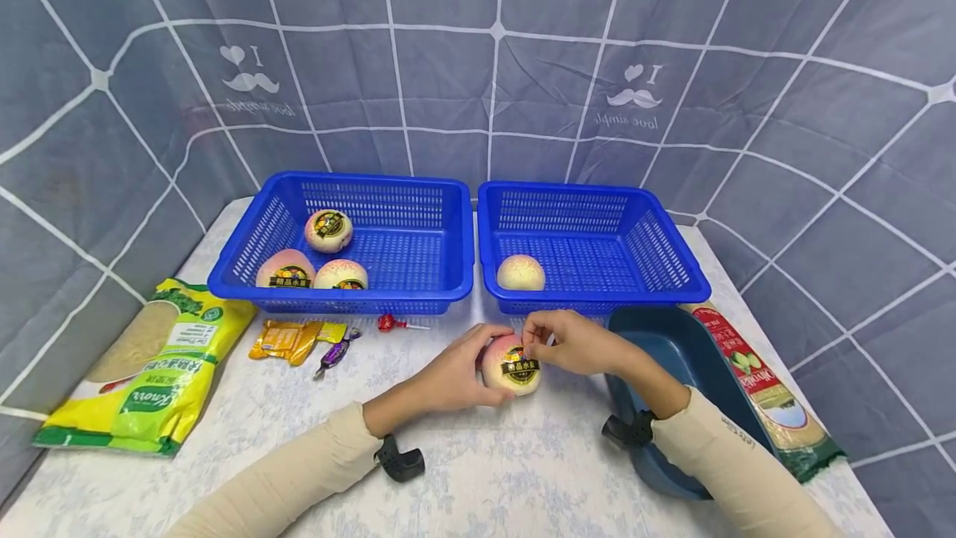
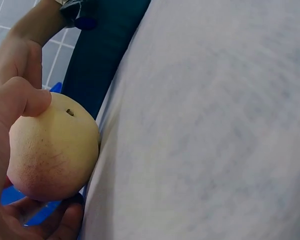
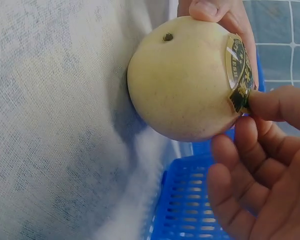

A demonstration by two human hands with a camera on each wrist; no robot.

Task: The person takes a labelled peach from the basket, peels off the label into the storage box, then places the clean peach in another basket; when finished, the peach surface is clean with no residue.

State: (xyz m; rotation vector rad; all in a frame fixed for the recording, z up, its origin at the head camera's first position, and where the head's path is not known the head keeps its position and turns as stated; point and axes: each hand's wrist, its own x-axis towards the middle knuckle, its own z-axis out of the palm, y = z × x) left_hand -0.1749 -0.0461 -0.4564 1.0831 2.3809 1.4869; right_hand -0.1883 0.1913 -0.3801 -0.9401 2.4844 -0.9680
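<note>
A pink and cream peach (image 1: 502,368) with a black and gold sticker (image 1: 520,367) sits low over the table in the head view. My left hand (image 1: 460,368) grips it from the left, thumb on the near side and fingers behind. At the sticker's right end, my right hand (image 1: 571,343) pinches the edge between thumb and forefinger. The right wrist view shows that sticker (image 3: 238,75) with its corner at the thumb tip and the other fingers loosely curled. A dark stem hollow marks the peach (image 2: 55,150) in the left wrist view.
Three stickered peaches lie in the left blue basket (image 1: 403,297); one peach (image 1: 521,272) is in the right blue basket (image 1: 597,299). Wrapped snacks (image 1: 287,340) and a red lollipop (image 1: 386,322) lie leftward, near a yellow Knorr bag (image 1: 149,372). A dark teal bin (image 1: 657,471) and red packet (image 1: 762,388) stand right.
</note>
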